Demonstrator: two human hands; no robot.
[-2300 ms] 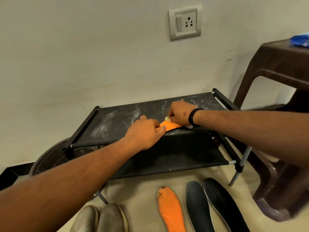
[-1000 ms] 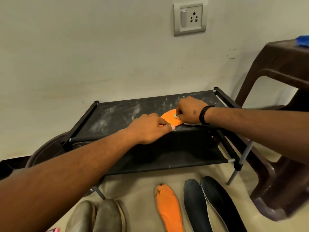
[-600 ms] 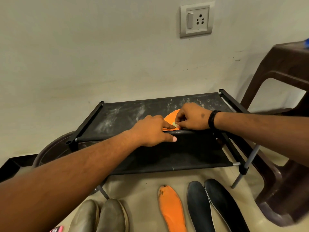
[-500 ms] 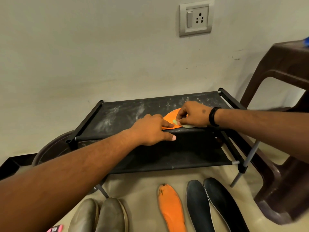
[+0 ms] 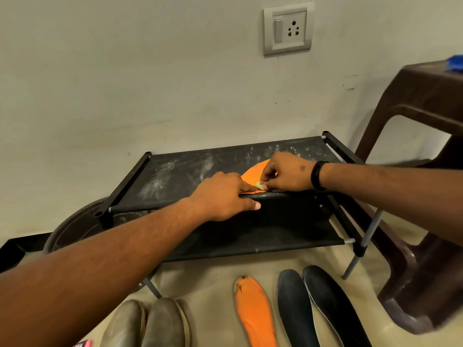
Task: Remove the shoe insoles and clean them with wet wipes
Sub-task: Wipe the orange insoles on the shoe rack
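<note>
Insoles four (image 5: pixel 253 311), shoes two (image 5: pixel 150 324), hands two (image 5: pixel 225 194)

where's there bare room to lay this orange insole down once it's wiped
The rack's top shelf is bare from its left rail to the left hand. The lower shelf shows nothing on it. The floor in front is crowded: grey shoes, another orange insole, two dark insoles. The right hand holds the wipe.
</note>
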